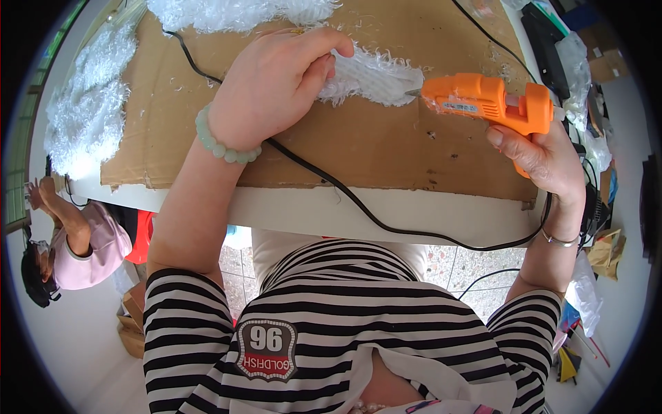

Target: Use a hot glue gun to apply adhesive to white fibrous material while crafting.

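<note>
My right hand (541,159) is closed around the handle of an orange hot glue gun (465,93). The gun's metal nozzle touches or nearly touches the right end of a white shaggy piece of fabric (376,79). That piece lies on the cardboard (386,145), its woven backing partly showing. At its left end my left hand (272,86) has its fingers curled down on the fabric; the hand hides that end and some fingertips. A black cord (345,193) runs beneath my left wrist and sags along the table edge toward my right wrist.
White shaggy material lies heaped at the far edge (241,10) and in another pile (93,96) on the left. A co-worker in a pink top (93,248) is at the left. Clear plastic bags (576,69) and a black box-like object (545,48) sit at the right.
</note>
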A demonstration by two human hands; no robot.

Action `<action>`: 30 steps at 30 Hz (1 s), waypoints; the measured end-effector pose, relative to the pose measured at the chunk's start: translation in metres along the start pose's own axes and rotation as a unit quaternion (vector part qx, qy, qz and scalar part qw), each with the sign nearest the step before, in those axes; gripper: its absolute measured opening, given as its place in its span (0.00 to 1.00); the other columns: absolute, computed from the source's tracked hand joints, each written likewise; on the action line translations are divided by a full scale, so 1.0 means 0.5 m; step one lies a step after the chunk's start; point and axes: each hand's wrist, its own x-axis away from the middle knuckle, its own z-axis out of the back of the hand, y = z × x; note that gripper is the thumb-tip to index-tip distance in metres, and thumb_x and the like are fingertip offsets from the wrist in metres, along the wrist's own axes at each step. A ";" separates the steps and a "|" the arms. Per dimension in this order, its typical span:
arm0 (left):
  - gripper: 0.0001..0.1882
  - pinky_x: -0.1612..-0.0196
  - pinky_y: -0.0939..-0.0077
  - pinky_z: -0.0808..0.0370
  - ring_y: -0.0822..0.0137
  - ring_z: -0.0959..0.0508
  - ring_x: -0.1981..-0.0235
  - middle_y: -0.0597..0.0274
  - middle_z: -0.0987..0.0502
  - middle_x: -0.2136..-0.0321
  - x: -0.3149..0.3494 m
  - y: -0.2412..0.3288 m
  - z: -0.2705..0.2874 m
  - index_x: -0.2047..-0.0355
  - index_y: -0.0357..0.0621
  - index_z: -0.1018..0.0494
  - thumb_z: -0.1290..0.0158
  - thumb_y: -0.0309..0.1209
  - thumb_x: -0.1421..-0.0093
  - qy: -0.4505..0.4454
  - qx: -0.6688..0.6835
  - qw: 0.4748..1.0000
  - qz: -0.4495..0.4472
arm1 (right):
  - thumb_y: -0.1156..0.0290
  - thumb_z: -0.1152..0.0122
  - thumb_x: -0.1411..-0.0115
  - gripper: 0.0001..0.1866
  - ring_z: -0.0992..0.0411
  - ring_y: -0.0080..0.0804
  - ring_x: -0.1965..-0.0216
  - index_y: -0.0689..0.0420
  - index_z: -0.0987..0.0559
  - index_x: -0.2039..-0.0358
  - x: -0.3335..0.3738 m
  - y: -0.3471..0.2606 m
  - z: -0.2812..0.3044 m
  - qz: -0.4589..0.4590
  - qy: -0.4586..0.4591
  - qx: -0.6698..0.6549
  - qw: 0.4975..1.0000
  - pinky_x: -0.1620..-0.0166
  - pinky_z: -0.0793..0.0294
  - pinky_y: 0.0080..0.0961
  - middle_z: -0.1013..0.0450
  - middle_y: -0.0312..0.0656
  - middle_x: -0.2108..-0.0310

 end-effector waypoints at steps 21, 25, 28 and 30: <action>0.09 0.66 0.63 0.30 0.55 0.26 0.73 0.59 0.26 0.80 -0.001 0.012 0.007 0.66 0.44 0.28 0.51 0.21 0.48 -0.006 -0.013 1.000 0.006 | 0.65 0.39 0.42 0.16 0.37 0.19 0.76 0.61 0.26 0.57 -0.019 0.031 -0.010 0.067 0.034 -0.034 0.997 0.71 0.36 0.17 0.32 0.32 0.77; 0.09 0.66 0.63 0.30 0.55 0.27 0.73 0.59 0.26 0.81 0.001 0.011 0.006 0.66 0.44 0.28 0.51 0.21 0.48 -0.005 -0.006 1.000 0.007 | 0.63 0.39 0.42 0.16 0.39 0.22 0.79 0.61 0.25 0.60 -0.022 0.031 -0.014 0.076 0.054 -0.034 0.995 0.73 0.36 0.19 0.35 0.34 0.81; 0.09 0.66 0.63 0.30 0.55 0.27 0.73 0.59 0.26 0.81 0.001 0.016 0.006 0.66 0.44 0.28 0.51 0.21 0.48 -0.007 -0.005 1.000 0.015 | 0.63 0.39 0.42 0.16 0.38 0.22 0.79 0.61 0.26 0.59 -0.018 0.034 -0.008 0.063 0.034 -0.026 0.997 0.72 0.36 0.19 0.35 0.34 0.81; 0.09 0.66 0.63 0.30 0.55 0.27 0.74 0.59 0.26 0.81 0.000 0.014 0.007 0.66 0.44 0.28 0.51 0.21 0.48 -0.011 -0.008 1.000 0.028 | 0.63 0.39 0.42 0.16 0.38 0.22 0.78 0.61 0.26 0.59 -0.018 0.027 -0.015 0.078 0.057 -0.022 0.995 0.72 0.36 0.19 0.34 0.34 0.80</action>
